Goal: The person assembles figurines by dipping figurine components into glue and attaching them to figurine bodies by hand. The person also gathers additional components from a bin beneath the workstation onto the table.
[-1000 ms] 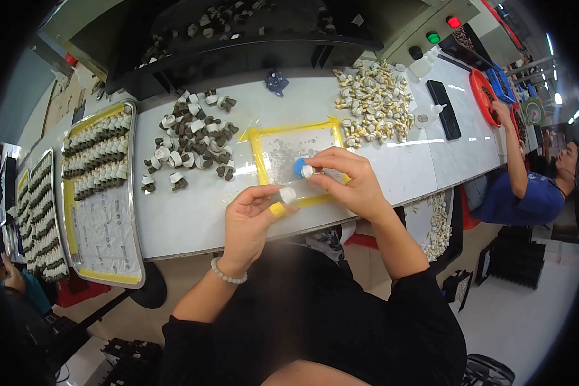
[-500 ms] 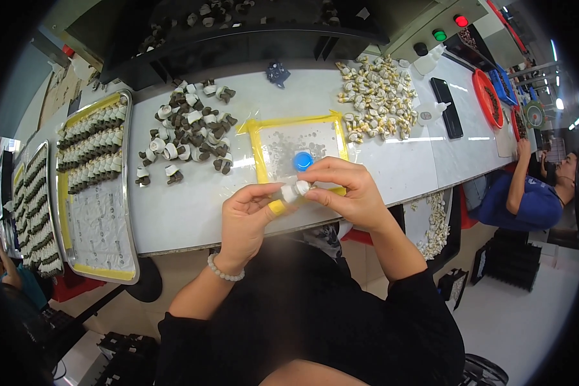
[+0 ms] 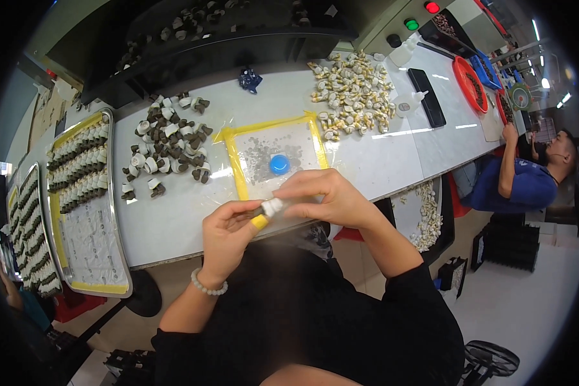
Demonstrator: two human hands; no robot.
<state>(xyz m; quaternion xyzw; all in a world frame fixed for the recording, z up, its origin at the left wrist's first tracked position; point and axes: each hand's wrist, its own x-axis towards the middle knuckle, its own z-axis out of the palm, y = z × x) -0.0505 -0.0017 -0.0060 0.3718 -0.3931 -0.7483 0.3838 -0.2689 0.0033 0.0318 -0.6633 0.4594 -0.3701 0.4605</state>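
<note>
A small white-and-dark moulded figure part (image 3: 272, 206) is pinched between the thumb and fingers of my left hand (image 3: 228, 233). Yellow wrapping covers that thumb's tip, and a pale bead bracelet circles the wrist. Just right of the part, my right hand (image 3: 333, 201) has its thumb and fingers apart, slightly blurred, with nothing visible between them. Beyond both hands lies a spotted sheet (image 3: 254, 186) edged with yellow tape, and on it sits a round blue cap (image 3: 279, 165).
White-and-brown parts (image 3: 167, 138) are heaped at left, and small white-and-yellow pieces (image 3: 354, 93) at right. A metal tray (image 3: 96, 248) holds rows of finished-looking parts. A black phone (image 3: 426, 98) and a dark blue crumpled packet (image 3: 249, 80) lie farther back. A co-worker (image 3: 521, 174) sits at right.
My right hand has let go of the part and its fingers have spread away. The part stays in my left hand. The whole view has shifted, moving the table contents leftward.
</note>
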